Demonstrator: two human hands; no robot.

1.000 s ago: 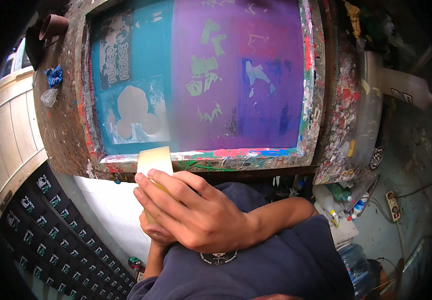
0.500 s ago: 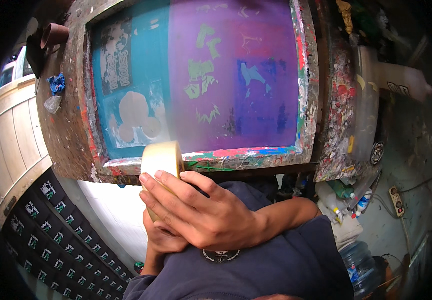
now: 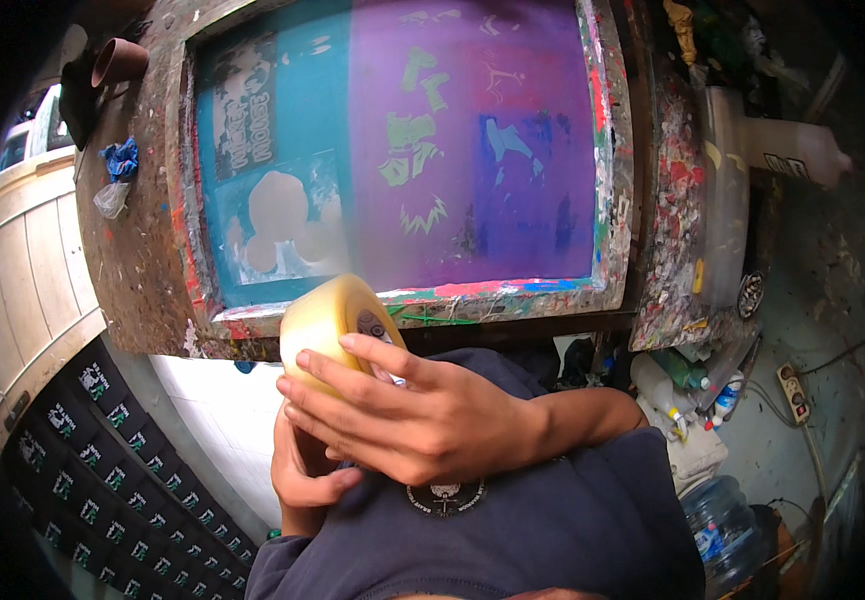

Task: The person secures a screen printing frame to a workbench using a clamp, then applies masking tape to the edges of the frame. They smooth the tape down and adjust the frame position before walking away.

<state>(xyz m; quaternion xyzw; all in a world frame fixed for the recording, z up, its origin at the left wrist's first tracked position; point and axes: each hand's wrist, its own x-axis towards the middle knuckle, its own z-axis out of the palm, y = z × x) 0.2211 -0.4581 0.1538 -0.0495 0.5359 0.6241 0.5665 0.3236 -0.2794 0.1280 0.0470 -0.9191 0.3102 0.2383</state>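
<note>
A wide roll of clear yellowish packing tape (image 3: 317, 318) is held before my chest, just at the near edge of the screen-printing frame. My right hand (image 3: 432, 415) reaches across from the right, its fingers laid over the roll's side. Below and behind it, my left hand (image 3: 304, 465) cups the roll's underside; its thumb shows, but its other fingers are mostly hidden. Beyond the roll lies the screen printing frame (image 3: 512, 300), its rim crusted with paint. The screen's mesh (image 3: 372, 240) is teal at left and purple at right, with pale stencil shapes.
The frame rests on a paint-spattered bench (image 3: 137, 250). A brown cup (image 3: 120, 62) and a crumpled blue wrapper (image 3: 120, 158) lie at the left. At right are a translucent bottle (image 3: 792, 150), a power strip (image 3: 792, 392) and a large water jug (image 3: 722, 530). Dark printed sheets (image 3: 102, 470) hang lower left.
The roll has turned, so its core side now shows more. My right hand has shifted slightly right with it. My left thumb has moved away from the right hand's fingers.
</note>
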